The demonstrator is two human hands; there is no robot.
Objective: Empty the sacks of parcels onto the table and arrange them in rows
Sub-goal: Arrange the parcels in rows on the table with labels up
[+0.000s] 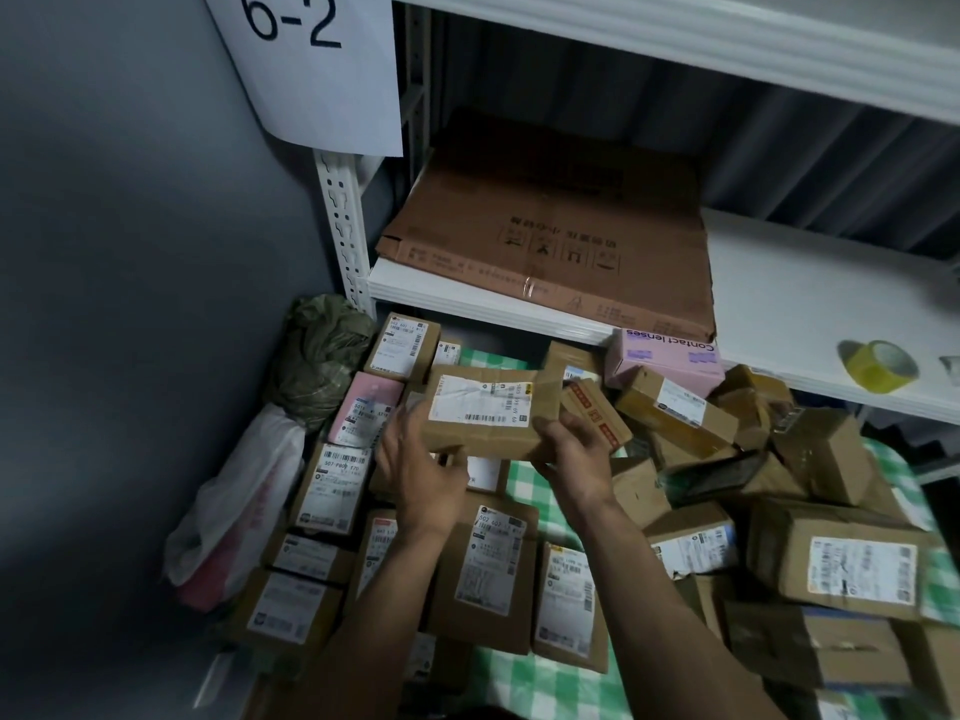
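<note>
Both hands hold one brown parcel (483, 407) just above the worktop (524, 491).
Left hand (415, 459) has its grip round the parcel's left end, right hand (571, 454) round its right corner, label up. Labelled boxes (327, 491) lie in rows on the left, a loose heap (727, 433) on the right. A tape roll (878, 366) sits on the shelf (779, 283).

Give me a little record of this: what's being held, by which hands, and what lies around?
held: parcel, label up
hands: left hand and right hand each grip one end
left side: rows of parcels on checked cloth
right side: loose pile
shelf: flat carton, tape
</note>
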